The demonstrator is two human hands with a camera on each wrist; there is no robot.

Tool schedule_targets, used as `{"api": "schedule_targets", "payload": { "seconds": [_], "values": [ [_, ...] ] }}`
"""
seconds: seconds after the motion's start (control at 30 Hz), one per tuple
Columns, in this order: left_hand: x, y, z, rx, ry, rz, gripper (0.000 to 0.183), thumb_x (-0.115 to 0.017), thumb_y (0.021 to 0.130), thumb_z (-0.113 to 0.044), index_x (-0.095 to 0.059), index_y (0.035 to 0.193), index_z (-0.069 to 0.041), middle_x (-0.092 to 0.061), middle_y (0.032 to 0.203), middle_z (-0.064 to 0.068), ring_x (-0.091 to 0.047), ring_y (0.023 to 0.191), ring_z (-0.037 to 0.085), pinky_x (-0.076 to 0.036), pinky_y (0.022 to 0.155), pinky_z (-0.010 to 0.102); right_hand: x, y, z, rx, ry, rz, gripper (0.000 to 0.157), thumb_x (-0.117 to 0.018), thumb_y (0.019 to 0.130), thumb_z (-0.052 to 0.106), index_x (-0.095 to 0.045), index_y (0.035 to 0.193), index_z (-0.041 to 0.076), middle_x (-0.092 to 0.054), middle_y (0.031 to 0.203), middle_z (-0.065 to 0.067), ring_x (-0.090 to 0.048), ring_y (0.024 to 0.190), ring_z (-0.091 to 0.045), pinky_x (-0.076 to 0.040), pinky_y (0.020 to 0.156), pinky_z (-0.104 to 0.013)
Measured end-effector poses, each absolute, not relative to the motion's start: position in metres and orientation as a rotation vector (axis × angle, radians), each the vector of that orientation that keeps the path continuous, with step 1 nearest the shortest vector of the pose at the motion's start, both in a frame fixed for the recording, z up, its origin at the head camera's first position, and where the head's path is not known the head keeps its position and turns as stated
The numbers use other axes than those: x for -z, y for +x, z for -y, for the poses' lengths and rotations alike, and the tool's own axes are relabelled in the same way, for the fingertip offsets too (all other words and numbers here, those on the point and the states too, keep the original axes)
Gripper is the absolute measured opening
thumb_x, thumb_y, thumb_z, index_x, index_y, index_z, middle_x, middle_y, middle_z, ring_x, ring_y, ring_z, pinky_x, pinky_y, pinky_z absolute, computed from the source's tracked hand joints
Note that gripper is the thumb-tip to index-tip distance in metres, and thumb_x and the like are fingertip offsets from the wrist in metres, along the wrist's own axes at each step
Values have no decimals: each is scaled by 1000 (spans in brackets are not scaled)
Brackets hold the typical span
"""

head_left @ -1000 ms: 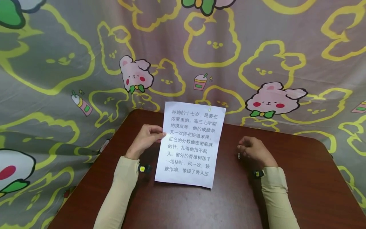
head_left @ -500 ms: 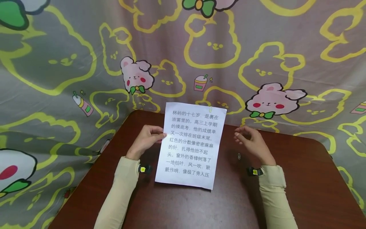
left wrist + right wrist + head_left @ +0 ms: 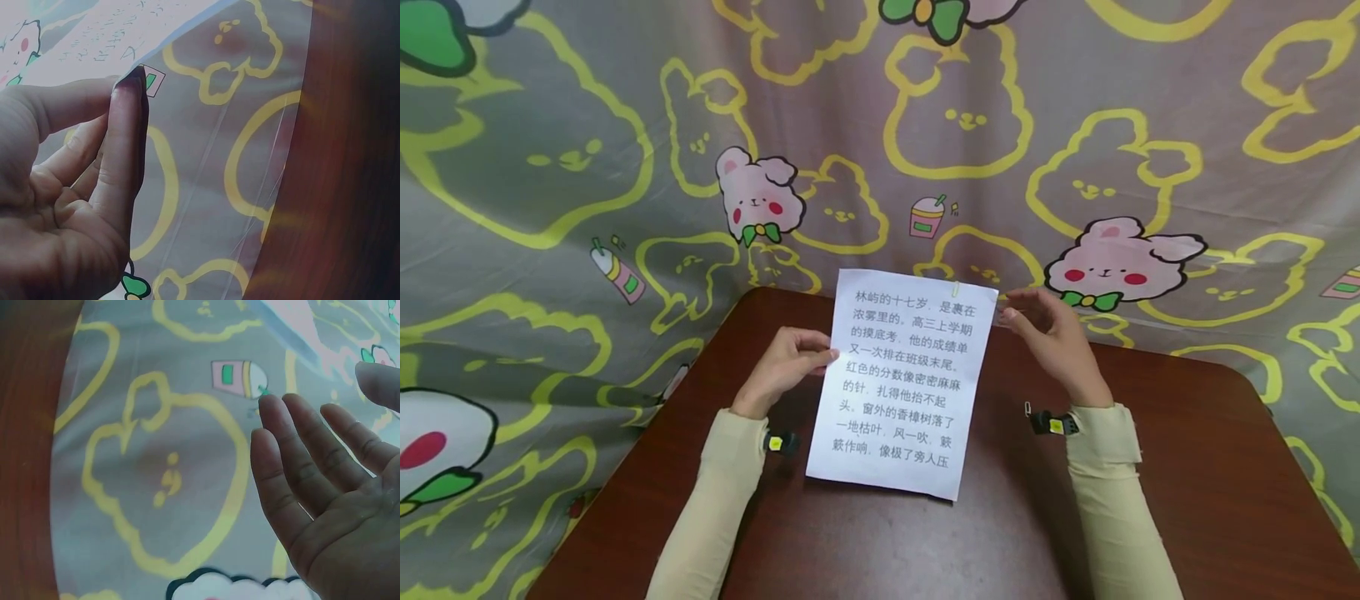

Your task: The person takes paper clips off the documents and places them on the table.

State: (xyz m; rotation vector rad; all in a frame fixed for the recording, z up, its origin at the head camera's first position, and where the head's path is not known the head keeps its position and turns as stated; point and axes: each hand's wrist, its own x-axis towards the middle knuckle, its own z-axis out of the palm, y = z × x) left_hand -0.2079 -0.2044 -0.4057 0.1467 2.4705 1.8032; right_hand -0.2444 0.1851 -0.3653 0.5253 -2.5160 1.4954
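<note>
A white sheet of paper (image 3: 898, 383) printed with Chinese text is held up over the table, tilted slightly. My left hand (image 3: 786, 362) pinches its left edge between thumb and fingertips, as the left wrist view also shows at the paper's edge (image 3: 128, 37). A pale yellow paper clip (image 3: 956, 289) sits on the top edge near the right corner. Beside that corner is my right hand (image 3: 1060, 342), its fingers spread and relaxed with nothing between them. In the right wrist view the right hand (image 3: 331, 487) shows its palm, thumb apart from the fingers.
A second, loose paper clip (image 3: 1027, 408) lies on the dark wooden table (image 3: 1210, 467), near the right wristband (image 3: 1055, 424). Behind the table hangs a grey curtain (image 3: 850, 100) with yellow cartoon outlines and pink rabbits.
My right hand has left the loose paper clip, rising leftward to the paper's top right corner, its fingers loosening. The left hand and paper have hardly moved.
</note>
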Motion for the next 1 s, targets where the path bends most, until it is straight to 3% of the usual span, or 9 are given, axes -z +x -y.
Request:
{"api": "schedule_targets", "payload": {
  "seconds": [0.17, 0.3, 0.43, 0.57, 0.67, 0.77, 1.0],
  "values": [
    [406, -207, 204, -1826, 152, -2443, 20, -70, 89, -14, -70, 105, -2, -72, 104, 17, -71, 81, 20, -59, 79, 41, 353, -247, -172, -1462, 539, 2511, 40, -64, 92, 36, -58, 127, 17, -65, 121, -5, -65, 102, -21, -51, 81, -15],
    [406, -207, 204, -1864, 169, -2411, 19, -68, 90, -12, -69, 105, 0, -72, 104, 19, -73, 83, 19, -59, 75, 36, 347, -250, -164, -1437, 546, 2523, 40, -65, 92, 35, -58, 127, 18, -63, 126, -5, -64, 105, -22, -51, 83, -23],
    [407, -208, 205, -1862, 175, -2414, 19, -68, 90, -11, -69, 104, 0, -72, 103, 19, -73, 82, 19, -59, 76, 37, 345, -255, -156, -1408, 574, 2520, 39, -66, 92, 33, -59, 127, 17, -63, 127, -7, -64, 102, -24, -52, 84, -30],
    [406, -207, 204, -1850, 168, -2421, 20, -68, 89, -12, -69, 105, 0, -72, 103, 19, -73, 83, 19, -59, 79, 43, 343, -260, -149, -1414, 640, 2486, 38, -67, 92, 27, -60, 127, 16, -63, 126, -7, -63, 95, -22, -51, 79, -24],
    [406, -207, 203, -1834, 154, -2432, 19, -69, 89, -12, -69, 104, -1, -72, 103, 18, -73, 83, 20, -59, 78, 41, 342, -262, -145, -1415, 685, 2467, 35, -68, 91, 23, -62, 124, 14, -64, 124, -7, -62, 93, -20, -49, 74, -20],
    [406, -207, 201, -1817, 140, -2446, 19, -70, 88, -12, -70, 104, -1, -72, 103, 17, -73, 83, 20, -59, 75, 36, 340, -264, -141, -1402, 716, 2481, 31, -68, 90, 22, -64, 120, 12, -65, 122, -9, -61, 91, -20, -49, 71, -23],
    [406, -207, 201, -1813, 134, -2459, 19, -71, 87, -12, -70, 103, -1, -72, 102, 17, -72, 82, 20, -59, 76, 37, 339, -266, -132, -1415, 675, 2557, 27, -70, 89, 25, -68, 113, 13, -67, 116, -8, -62, 103, -24, -47, 88, -37]
  ]
}}
